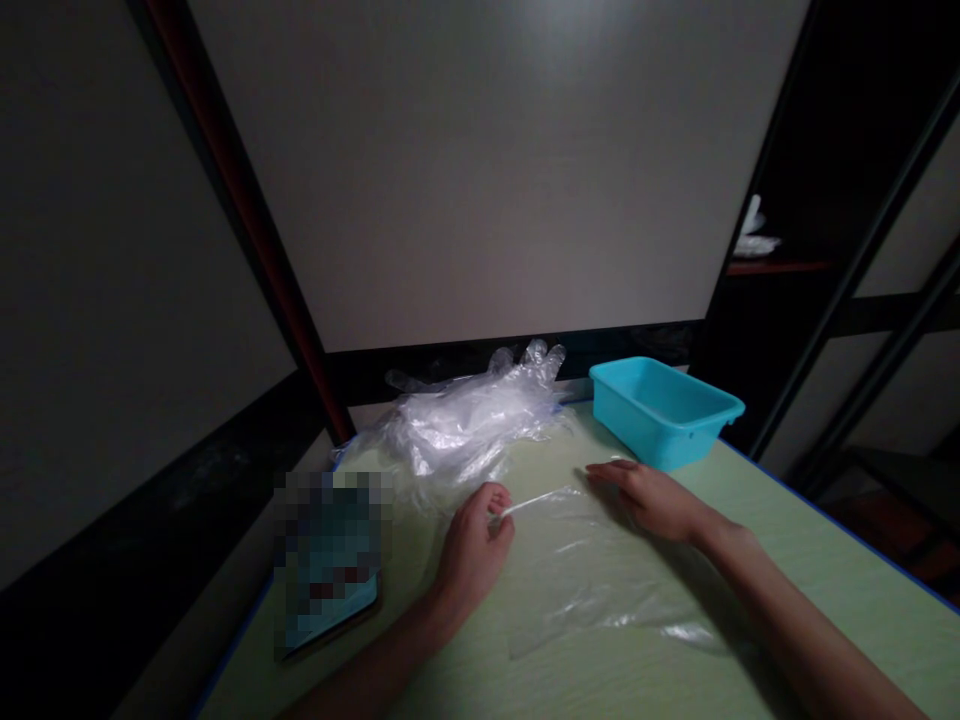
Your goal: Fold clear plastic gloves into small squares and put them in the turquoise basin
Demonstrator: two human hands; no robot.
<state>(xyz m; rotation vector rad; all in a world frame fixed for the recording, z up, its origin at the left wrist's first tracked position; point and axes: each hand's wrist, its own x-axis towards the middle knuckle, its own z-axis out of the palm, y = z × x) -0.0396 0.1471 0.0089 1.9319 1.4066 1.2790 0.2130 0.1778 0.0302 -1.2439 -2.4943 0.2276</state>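
Note:
A thin piece of clear plastic film lies spread over the table between my forearms; its exact shape is hard to make out. My left hand is closed, thumb and fingers pinching near the end of a whitish, taut-looking line along the film's far edge. My right hand hovers low at the film's far right side, fingers stretched out and holding nothing visible; whether it touches the film is unclear. Just beyond my left hand is a heap of clear disposable plastic gloves, several glove fingers sticking up at its back.
A turquoise plastic basin stands at the table's back right corner. On the left lies a flat, partly blurred-out object. The pale green table has a blue edge and meets a light panel behind. Dark shelving stands right.

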